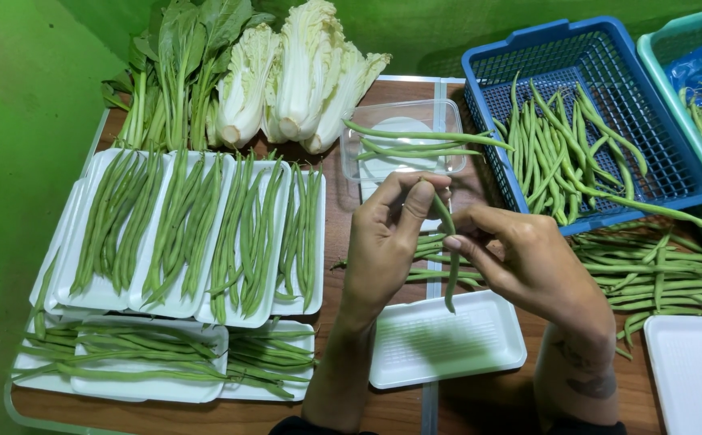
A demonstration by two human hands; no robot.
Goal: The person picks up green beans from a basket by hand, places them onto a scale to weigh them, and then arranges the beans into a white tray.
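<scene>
Both hands, left (383,238) and right (528,266), pinch one bean (450,250) above the empty tray (448,342) on the bench. Judged mid-sorting; laying it flat in that tray looks next, grip closed on the bean alone.

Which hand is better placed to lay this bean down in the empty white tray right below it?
Probably the right hand. Its fingers pinch the bean lower down, just above the empty tray. The left hand grips only the bean's top end, farther from the tray.
</scene>
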